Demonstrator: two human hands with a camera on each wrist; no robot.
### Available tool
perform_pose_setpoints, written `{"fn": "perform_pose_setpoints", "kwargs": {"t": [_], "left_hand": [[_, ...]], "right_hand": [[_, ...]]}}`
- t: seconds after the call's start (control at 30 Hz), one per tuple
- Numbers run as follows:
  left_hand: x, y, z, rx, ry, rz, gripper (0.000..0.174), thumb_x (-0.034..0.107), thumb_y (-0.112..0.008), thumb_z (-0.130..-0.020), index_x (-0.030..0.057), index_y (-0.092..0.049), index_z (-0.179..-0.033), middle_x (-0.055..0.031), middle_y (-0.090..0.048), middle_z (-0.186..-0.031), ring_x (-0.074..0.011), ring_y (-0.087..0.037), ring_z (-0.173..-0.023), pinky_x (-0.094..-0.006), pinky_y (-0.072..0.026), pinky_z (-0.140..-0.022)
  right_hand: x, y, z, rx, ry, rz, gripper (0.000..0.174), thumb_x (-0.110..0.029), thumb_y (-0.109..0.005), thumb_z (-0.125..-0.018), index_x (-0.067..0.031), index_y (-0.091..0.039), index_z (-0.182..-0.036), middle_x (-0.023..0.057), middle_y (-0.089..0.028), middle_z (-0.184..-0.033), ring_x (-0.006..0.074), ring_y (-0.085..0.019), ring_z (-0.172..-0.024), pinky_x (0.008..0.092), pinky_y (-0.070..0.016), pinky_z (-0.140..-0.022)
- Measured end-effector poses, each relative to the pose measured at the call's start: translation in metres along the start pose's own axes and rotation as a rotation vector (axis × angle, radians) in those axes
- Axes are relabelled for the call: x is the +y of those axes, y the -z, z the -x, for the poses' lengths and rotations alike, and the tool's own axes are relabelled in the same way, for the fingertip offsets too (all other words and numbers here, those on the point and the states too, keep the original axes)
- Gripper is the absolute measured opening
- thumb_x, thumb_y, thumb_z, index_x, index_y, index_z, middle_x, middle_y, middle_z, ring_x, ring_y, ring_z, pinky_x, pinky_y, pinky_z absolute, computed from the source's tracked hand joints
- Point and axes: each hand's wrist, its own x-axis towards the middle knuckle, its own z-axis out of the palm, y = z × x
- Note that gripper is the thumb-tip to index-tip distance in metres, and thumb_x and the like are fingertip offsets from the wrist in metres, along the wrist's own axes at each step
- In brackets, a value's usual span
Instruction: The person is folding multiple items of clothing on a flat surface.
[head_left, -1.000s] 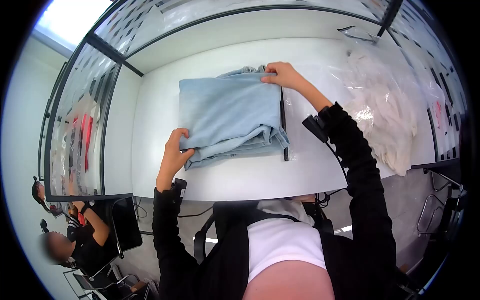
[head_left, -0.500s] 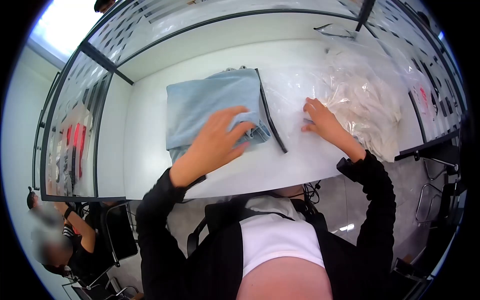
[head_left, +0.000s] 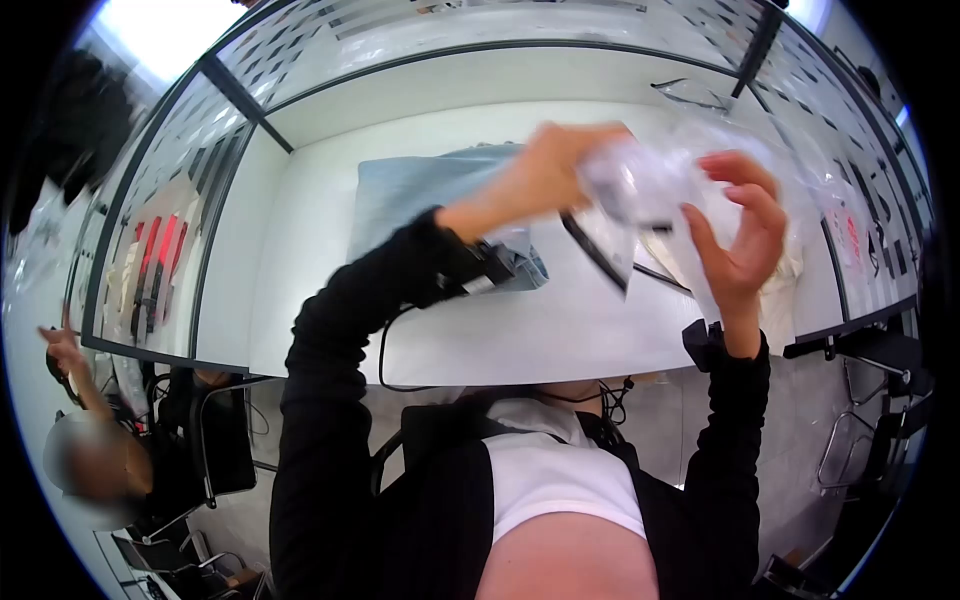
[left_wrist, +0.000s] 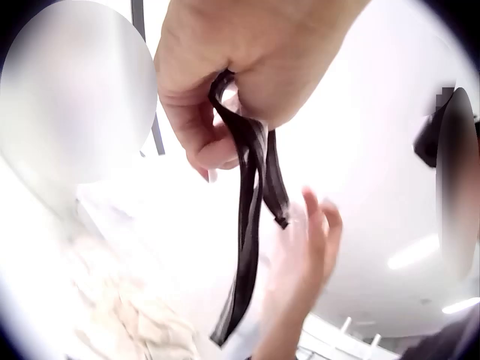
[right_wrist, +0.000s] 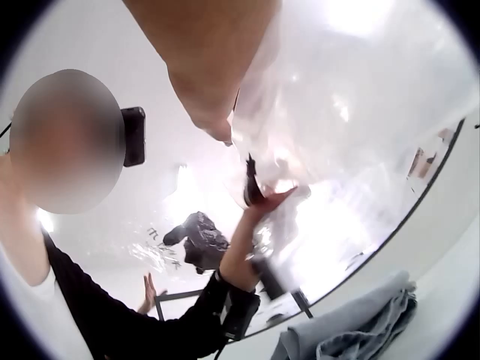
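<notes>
My left hand, blurred in the head view, grips a clear plastic bag above the table. A black strip along the bag hangs twisted from between its fingers in the left wrist view. My right hand is raised beside the bag, thumb and fingers spread and bent; whether it touches the plastic I cannot tell. Plastic sheeting spreads beside that hand in the right wrist view. Folded light-blue denim lies on the table, partly hidden behind my left forearm.
Cream fabric in clear plastic lies at the table's right. Mesh partitions enclose the table's back and sides, with red items in plastic at the left. Another person is at the lower left.
My left hand has moved from over the denim to the right and now grips the bag. The bag with its black strip has come up off the table. My right hand has risen too.
</notes>
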Motion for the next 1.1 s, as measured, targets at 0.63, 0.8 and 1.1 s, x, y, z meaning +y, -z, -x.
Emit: {"fn": "perform_pose_setpoints", "kwargs": {"t": [0.63,0.8,1.1], "left_hand": [[-0.007,0.052,0.066,0.057,0.21,-0.004,0.033,0.0,-0.065,-0.068,0.0006,-0.055,-0.1,-0.0075,-0.061,-0.084,-0.0152,-0.058,-0.078,-0.0264,-0.0464,-0.07],[0.013,0.16,0.073,0.518,-0.041,-0.063,0.046,0.004,-0.064,-0.07,-0.0013,-0.04,-0.11,-0.012,-0.058,-0.084,-0.0183,-0.06,-0.072,-0.0298,-0.048,-0.067],[-0.073,0.485,0.206,1.721,0.638,-0.473,0.093,0.03,-0.069,-0.068,-0.0088,-0.012,-0.13,-0.0218,-0.055,-0.099,-0.0248,-0.065,-0.07,-0.0344,-0.0507,-0.067]], "right_hand": [[0.014,-0.041,0.017,-0.228,-0.253,-0.091,0.021,0.008,-0.051,-0.071,-0.0023,-0.052,-0.09,0.0119,-0.053,-0.099,0.0175,-0.052,-0.083,0.0255,-0.0434,-0.071],[0.02,-0.035,0.03,-0.11,-0.403,-0.265,0.018,0.007,-0.048,-0.075,-0.0005,-0.052,-0.091,0.0107,-0.051,-0.099,0.0153,-0.052,-0.083,0.025,-0.0439,-0.073],[0.012,-0.043,0.039,-0.16,-0.569,-0.397,0.025,0.004,-0.049,-0.076,-0.0034,-0.049,-0.099,0.0087,-0.048,-0.103,0.0138,-0.053,-0.081,0.0254,-0.0429,-0.072]]}}
